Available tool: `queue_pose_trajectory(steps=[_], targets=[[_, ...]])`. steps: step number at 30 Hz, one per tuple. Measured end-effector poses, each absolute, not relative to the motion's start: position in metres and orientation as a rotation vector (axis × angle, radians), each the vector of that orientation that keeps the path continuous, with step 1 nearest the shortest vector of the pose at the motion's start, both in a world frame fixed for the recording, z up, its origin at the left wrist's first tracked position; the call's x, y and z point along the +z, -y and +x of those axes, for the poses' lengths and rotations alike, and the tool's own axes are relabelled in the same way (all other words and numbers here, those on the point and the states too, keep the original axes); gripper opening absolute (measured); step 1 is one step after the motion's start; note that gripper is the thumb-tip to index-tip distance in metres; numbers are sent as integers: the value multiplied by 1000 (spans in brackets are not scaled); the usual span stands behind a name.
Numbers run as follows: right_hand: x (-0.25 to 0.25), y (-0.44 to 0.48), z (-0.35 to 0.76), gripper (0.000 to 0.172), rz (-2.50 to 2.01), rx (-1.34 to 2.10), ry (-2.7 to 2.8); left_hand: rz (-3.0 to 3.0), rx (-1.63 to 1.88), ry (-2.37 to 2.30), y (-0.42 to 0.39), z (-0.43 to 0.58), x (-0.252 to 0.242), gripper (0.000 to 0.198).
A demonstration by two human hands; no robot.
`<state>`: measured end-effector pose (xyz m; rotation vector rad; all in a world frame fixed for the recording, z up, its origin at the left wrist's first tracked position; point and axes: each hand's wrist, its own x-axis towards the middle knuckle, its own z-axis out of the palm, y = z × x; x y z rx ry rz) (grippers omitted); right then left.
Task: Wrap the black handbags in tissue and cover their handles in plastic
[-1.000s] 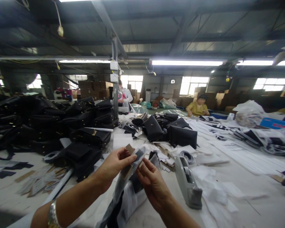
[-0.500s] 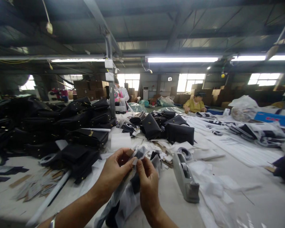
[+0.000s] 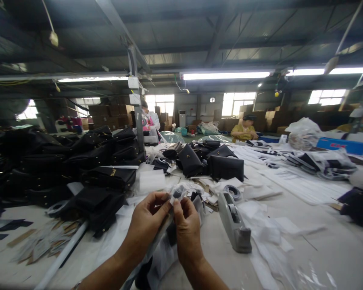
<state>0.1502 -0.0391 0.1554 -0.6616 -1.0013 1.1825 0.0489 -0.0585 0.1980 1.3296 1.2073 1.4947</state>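
Tape dispenser is your reference, standing on the tabletop. Translucent plastic wrap with something dark inside is left of it, up off the surface. Your left hand pinches the wrap, thumb against fingers; your right hand pinches it too, right next to the left. Coil sits just beyond the dispenser, black handbag farther behind it. White sheets beside it, right. Cardboard strips well left of it.
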Motion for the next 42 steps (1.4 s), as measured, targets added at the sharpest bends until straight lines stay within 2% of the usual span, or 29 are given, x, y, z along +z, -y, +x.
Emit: queue_pose_trajectory(steps=[11, 17, 23, 28, 34, 38, 42], targets=[[157, 41, 153, 29, -717, 1166, 1021, 1637, 1450, -1367, 59, 34, 208, 25], [164, 49, 160, 34, -677, 1355, 1033, 1755, 1268, -1432, 61, 25, 227, 27], [162, 48, 154, 33, -693, 1302, 979, 1964, 1150, -1563, 64, 24, 237, 21], [158, 45, 148, 30, -643, 1272, 946, 2135, 1364, -1874, 71, 39, 224, 21], [161, 49, 149, 29, -629, 1285, 939, 2157, 1493, -1748, 80, 46, 207, 31], [161, 48, 150, 31, -628, 1317, 911, 2610, 1468, -1779, 81, 45, 198, 37], [155, 46, 150, 29, -555, 1398, 885, 3068, 1302, -1936, 80, 47, 190, 39]])
